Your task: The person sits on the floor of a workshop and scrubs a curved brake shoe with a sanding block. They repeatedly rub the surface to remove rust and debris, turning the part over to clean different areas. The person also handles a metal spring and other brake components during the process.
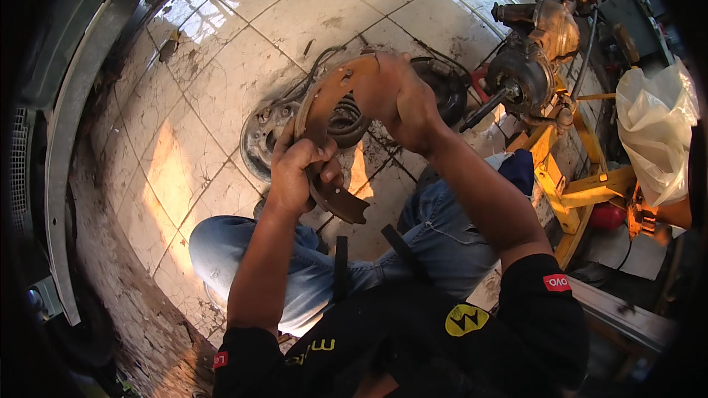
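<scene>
A rusty brown, crescent-shaped brake shoe (322,109) is held up in front of me, above the floor and my bent knees. My left hand (296,175) wraps its fingers and thumb around the lower left part of the curve. At the upper end, my right hand (402,99) is closed over the shoe, slightly blurred, and its fingertips are partly hidden. Beneath the shoe lies a round, dirty metal plate (256,144), with dark coiled parts (348,119) beside it. A black round drum-like part (445,91) sits beyond my right hand.
To the right, a greasy axle housing (549,33) rests on a yellow stand (549,169). Near it are a clear plastic bag (656,133) and a red round object (606,216). A long metal rail (63,147) runs along the left. Cracked, dirty tiles (214,66) cover the floor.
</scene>
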{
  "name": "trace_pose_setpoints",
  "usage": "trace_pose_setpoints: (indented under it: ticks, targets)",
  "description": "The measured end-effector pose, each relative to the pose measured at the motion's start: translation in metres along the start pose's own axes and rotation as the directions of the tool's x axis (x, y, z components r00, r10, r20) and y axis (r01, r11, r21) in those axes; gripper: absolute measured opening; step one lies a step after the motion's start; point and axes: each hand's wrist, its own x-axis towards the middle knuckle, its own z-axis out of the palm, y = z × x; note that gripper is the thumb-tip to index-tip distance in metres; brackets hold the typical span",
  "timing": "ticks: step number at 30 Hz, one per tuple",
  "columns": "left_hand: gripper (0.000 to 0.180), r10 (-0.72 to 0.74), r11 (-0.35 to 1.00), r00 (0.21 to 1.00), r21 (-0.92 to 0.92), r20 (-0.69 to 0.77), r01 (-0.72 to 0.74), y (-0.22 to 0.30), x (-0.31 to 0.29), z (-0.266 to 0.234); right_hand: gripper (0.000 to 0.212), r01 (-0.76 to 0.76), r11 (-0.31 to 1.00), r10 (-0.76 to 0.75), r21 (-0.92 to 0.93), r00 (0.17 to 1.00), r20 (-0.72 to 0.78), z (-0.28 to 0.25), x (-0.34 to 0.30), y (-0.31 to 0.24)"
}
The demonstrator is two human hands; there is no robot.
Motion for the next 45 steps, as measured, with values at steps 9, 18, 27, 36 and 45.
trace_pose_setpoints:
  ticks: [9,18,27,36,45]
  targets:
    - [0.043,-0.074,0.997,0.997,-0.009,-0.02,0.074,-0.007,0.005,0.0,0.029,0.264,0.943,-0.241,-0.204,0.962,0.131,-0.018,0.006,0.007]
    - [0.041,-0.16,0.985,0.983,-0.052,0.085,0.165,-0.02,0.004,-0.003,0.027,0.402,0.81,-0.434,-0.427,0.9,0.023,-0.02,0.007,0.006]
    - [0.03,-0.192,0.971,0.981,-0.139,0.042,0.196,-0.022,0.007,0.005,0.039,0.24,0.289,-0.504,-0.927,0.861,0.066,-0.025,0.008,-0.005]
    - [0.042,-0.044,0.996,0.998,-0.077,-0.04,0.04,-0.02,0.007,-0.003,0.063,0.048,0.952,-0.101,-0.302,0.981,-0.164,-0.005,0.001,-0.011]
    - [0.045,0.327,0.838,0.945,0.469,-0.021,-0.28,-0.011,0.012,-0.011,0.063,0.099,0.974,-0.131,-0.204,0.98,-0.151,-0.002,-0.007,-0.003]
